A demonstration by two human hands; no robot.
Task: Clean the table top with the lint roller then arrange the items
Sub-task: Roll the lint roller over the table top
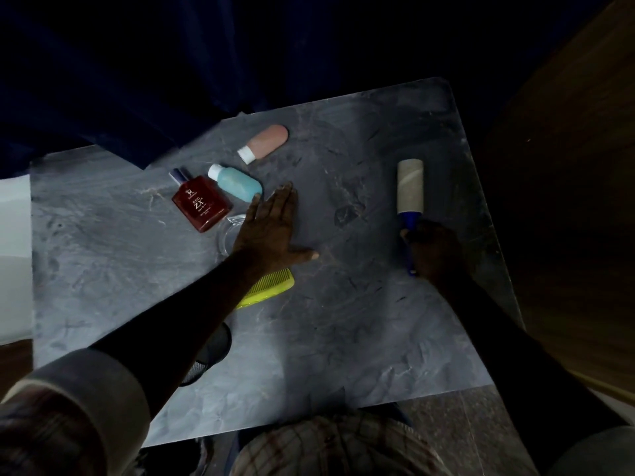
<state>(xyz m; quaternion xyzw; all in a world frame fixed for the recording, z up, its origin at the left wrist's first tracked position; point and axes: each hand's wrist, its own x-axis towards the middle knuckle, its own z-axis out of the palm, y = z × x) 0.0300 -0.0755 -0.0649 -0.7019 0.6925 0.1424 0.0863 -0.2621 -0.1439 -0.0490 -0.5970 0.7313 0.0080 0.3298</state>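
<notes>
From the head view, the right hand (433, 249) wraps its fingers around the blue handle of the lint roller (409, 190), whose long axis runs away from the person, with the paper head lying on the far right part of the table top (343, 338). The left hand (271, 228) lies flat, fingers extended and close together, thumb splayed. The uncleaned middle lies to the roller's left, so the right hand looks better placed to sweep leftward.
</notes>
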